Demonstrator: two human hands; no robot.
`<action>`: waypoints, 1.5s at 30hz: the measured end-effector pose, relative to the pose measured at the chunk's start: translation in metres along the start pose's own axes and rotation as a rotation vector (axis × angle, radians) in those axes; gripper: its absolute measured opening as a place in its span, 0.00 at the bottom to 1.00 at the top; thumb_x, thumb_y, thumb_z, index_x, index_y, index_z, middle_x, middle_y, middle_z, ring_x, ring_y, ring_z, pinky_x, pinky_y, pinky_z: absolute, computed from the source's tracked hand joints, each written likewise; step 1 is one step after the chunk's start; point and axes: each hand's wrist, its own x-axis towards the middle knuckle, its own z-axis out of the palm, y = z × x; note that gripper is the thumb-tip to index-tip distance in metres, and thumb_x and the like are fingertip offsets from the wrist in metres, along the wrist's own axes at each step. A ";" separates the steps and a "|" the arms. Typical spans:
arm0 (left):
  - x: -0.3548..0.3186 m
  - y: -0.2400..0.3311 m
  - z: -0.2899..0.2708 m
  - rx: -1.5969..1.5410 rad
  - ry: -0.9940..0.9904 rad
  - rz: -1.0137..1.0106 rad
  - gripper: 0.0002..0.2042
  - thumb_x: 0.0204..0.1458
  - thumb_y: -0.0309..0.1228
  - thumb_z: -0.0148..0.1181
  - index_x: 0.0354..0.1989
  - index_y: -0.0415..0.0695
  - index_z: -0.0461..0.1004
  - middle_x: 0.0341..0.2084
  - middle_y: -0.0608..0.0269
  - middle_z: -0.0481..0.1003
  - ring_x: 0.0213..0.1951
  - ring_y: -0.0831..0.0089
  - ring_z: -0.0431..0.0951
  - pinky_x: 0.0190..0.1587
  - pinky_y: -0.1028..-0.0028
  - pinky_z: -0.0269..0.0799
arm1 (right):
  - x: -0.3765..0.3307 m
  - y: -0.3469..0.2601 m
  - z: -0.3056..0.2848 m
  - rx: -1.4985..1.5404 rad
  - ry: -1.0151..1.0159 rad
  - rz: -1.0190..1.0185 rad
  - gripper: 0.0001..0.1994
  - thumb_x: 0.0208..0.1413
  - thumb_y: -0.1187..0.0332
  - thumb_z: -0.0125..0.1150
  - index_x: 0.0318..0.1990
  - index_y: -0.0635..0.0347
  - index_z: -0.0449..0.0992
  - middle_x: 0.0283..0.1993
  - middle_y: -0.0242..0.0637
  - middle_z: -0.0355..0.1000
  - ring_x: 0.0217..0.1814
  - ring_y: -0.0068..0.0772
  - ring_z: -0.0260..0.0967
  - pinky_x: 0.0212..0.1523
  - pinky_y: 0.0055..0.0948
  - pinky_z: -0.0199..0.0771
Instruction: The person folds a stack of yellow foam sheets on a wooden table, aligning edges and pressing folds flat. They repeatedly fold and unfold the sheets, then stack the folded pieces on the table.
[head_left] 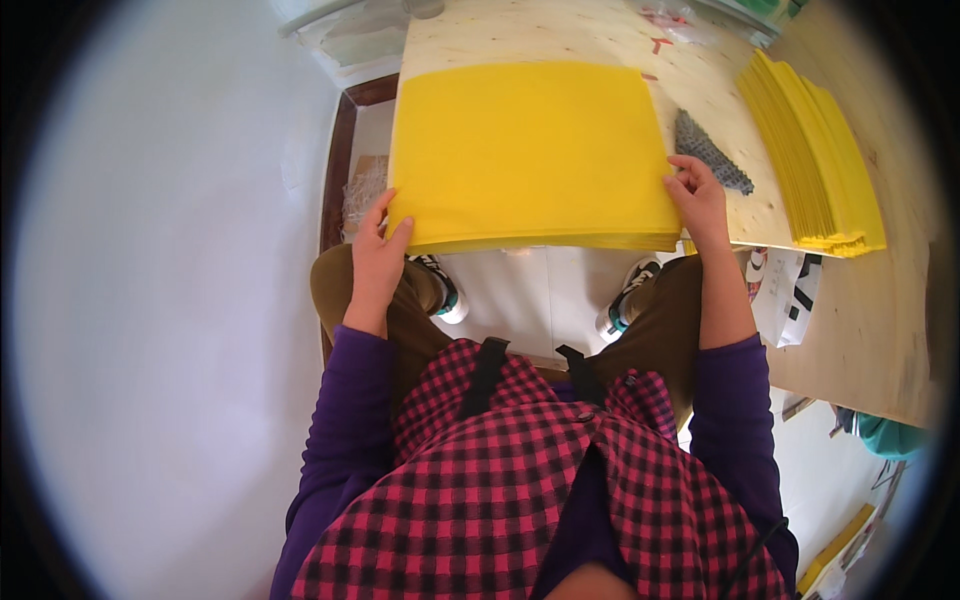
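Note:
A stack of thin yellow fabric-like sheets point(530, 150) lies on the wooden table in front of me, its near edge reaching the table's front edge. My left hand point(378, 255) is at the near left corner, thumb and forefinger apart and touching the stack's side. On the right edge, the bent fingers and thumb of my right hand point(702, 205) pinch the yellow sheet. Just beyond that hand lies a grey bumpy-textured piece point(710, 152), roughly triangular. How many sheets lie under the top one cannot be made out.
A second, thick pile of yellow sheets point(815, 150) stands on the right of the pale wooden table point(500, 35). Clear plastic and red scraps point(662, 44) lie at the back. Below the table on the right hangs a white bag point(797, 305). A white wall point(170, 300) is on my left.

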 end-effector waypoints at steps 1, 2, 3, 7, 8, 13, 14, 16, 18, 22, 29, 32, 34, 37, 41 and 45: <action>0.001 -0.002 0.000 0.012 0.007 0.029 0.22 0.55 0.25 0.57 0.60 0.40 0.65 0.57 0.55 0.67 0.57 0.69 0.68 0.58 0.72 0.63 | 0.000 0.001 0.000 -0.001 0.002 0.008 0.14 0.53 0.75 0.62 0.48 0.62 0.72 0.24 0.23 0.65 0.26 0.12 0.59 0.28 0.16 0.61; 0.002 -0.004 -0.001 0.022 0.019 0.033 0.22 0.55 0.25 0.57 0.60 0.40 0.65 0.57 0.55 0.67 0.58 0.69 0.67 0.59 0.72 0.62 | 0.000 0.001 0.000 0.013 0.008 0.017 0.15 0.53 0.75 0.62 0.48 0.62 0.72 0.24 0.23 0.66 0.26 0.12 0.60 0.28 0.17 0.62; 0.002 -0.006 -0.001 0.049 0.014 0.068 0.23 0.55 0.25 0.57 0.60 0.40 0.65 0.57 0.55 0.67 0.59 0.68 0.66 0.60 0.71 0.61 | 0.000 0.001 0.000 -0.001 0.014 0.008 0.15 0.53 0.74 0.62 0.48 0.62 0.73 0.24 0.23 0.66 0.26 0.12 0.60 0.28 0.16 0.62; 0.001 -0.009 -0.006 0.145 0.040 0.116 0.21 0.55 0.27 0.57 0.59 0.41 0.66 0.58 0.55 0.67 0.60 0.65 0.65 0.62 0.68 0.58 | 0.001 0.002 0.001 -0.023 0.036 -0.003 0.15 0.52 0.74 0.63 0.48 0.62 0.73 0.25 0.23 0.66 0.26 0.13 0.61 0.30 0.16 0.64; 0.001 -0.008 -0.007 0.167 0.050 0.130 0.21 0.55 0.27 0.57 0.58 0.41 0.67 0.58 0.54 0.67 0.60 0.65 0.65 0.62 0.67 0.57 | 0.001 0.002 0.001 -0.019 0.041 0.003 0.15 0.52 0.74 0.63 0.48 0.62 0.73 0.25 0.23 0.66 0.26 0.13 0.61 0.30 0.16 0.65; 0.000 -0.002 -0.008 0.344 0.117 0.272 0.18 0.55 0.28 0.57 0.56 0.42 0.70 0.57 0.53 0.68 0.60 0.61 0.66 0.62 0.66 0.58 | 0.001 0.004 -0.001 -0.031 0.071 -0.017 0.14 0.52 0.73 0.63 0.47 0.62 0.74 0.29 0.24 0.68 0.29 0.14 0.61 0.32 0.17 0.67; 0.001 0.000 -0.008 0.356 0.121 0.280 0.18 0.55 0.28 0.57 0.55 0.42 0.70 0.57 0.52 0.68 0.60 0.60 0.66 0.62 0.66 0.58 | 0.002 0.005 -0.001 -0.027 0.080 -0.007 0.14 0.52 0.73 0.63 0.47 0.62 0.74 0.30 0.25 0.69 0.29 0.14 0.61 0.33 0.17 0.67; 0.002 0.004 -0.006 0.381 0.120 0.295 0.18 0.55 0.28 0.56 0.55 0.42 0.70 0.57 0.52 0.68 0.60 0.59 0.66 0.62 0.66 0.58 | 0.003 0.005 -0.003 -0.045 0.115 -0.050 0.13 0.53 0.73 0.63 0.46 0.62 0.75 0.32 0.26 0.69 0.31 0.14 0.62 0.33 0.18 0.67; 0.003 0.009 -0.005 0.406 0.112 0.309 0.18 0.56 0.28 0.56 0.55 0.42 0.70 0.57 0.53 0.68 0.59 0.59 0.66 0.62 0.66 0.59 | 0.003 0.004 -0.005 -0.069 0.158 -0.072 0.12 0.53 0.72 0.63 0.45 0.62 0.76 0.34 0.27 0.70 0.32 0.15 0.62 0.34 0.18 0.68; 0.006 0.024 -0.005 0.461 0.088 0.351 0.14 0.56 0.28 0.56 0.50 0.42 0.73 0.52 0.55 0.71 0.56 0.60 0.69 0.59 0.66 0.61 | -0.001 -0.004 -0.004 -0.056 0.215 -0.126 0.10 0.53 0.73 0.62 0.43 0.63 0.77 0.37 0.30 0.71 0.34 0.18 0.65 0.37 0.19 0.69; 0.040 0.059 -0.019 0.461 -0.195 0.372 0.07 0.54 0.27 0.56 0.40 0.40 0.75 0.40 0.56 0.75 0.46 0.61 0.73 0.50 0.68 0.66 | 0.000 -0.050 -0.003 -0.136 -0.162 -0.209 0.06 0.58 0.75 0.56 0.42 0.64 0.75 0.39 0.31 0.71 0.42 0.22 0.69 0.47 0.22 0.69; 0.061 0.059 -0.019 0.492 -0.326 0.376 0.06 0.52 0.25 0.56 0.38 0.40 0.75 0.36 0.56 0.74 0.44 0.60 0.73 0.48 0.67 0.67 | 0.006 -0.065 0.009 -0.201 -0.281 -0.237 0.05 0.57 0.74 0.56 0.40 0.64 0.75 0.39 0.35 0.71 0.42 0.27 0.69 0.46 0.25 0.69; 0.078 0.051 -0.015 0.526 -0.390 0.413 0.06 0.51 0.25 0.56 0.37 0.39 0.74 0.35 0.56 0.74 0.43 0.58 0.73 0.47 0.67 0.67 | 0.012 -0.068 0.018 -0.293 -0.338 -0.246 0.07 0.56 0.73 0.56 0.40 0.65 0.75 0.39 0.38 0.71 0.44 0.34 0.69 0.47 0.28 0.69; 0.111 0.032 -0.008 0.599 -0.431 0.526 0.07 0.52 0.25 0.55 0.38 0.39 0.73 0.36 0.55 0.73 0.44 0.57 0.72 0.48 0.66 0.67 | 0.034 -0.061 0.034 -0.499 -0.303 -0.352 0.10 0.55 0.70 0.56 0.41 0.65 0.75 0.41 0.44 0.71 0.47 0.43 0.68 0.50 0.35 0.68; 0.158 0.016 0.002 0.671 -0.417 0.607 0.08 0.53 0.25 0.55 0.41 0.39 0.73 0.39 0.56 0.73 0.46 0.58 0.72 0.51 0.66 0.66 | 0.062 -0.046 0.043 -0.638 -0.129 -0.418 0.11 0.54 0.69 0.56 0.43 0.65 0.74 0.44 0.45 0.71 0.51 0.46 0.67 0.53 0.37 0.66; 0.173 0.024 0.005 0.635 -0.378 0.605 0.07 0.53 0.24 0.54 0.40 0.38 0.72 0.38 0.56 0.73 0.45 0.59 0.72 0.51 0.67 0.66 | 0.066 -0.048 0.036 -0.583 -0.106 -0.305 0.12 0.55 0.68 0.56 0.44 0.64 0.74 0.47 0.44 0.72 0.53 0.46 0.66 0.55 0.37 0.65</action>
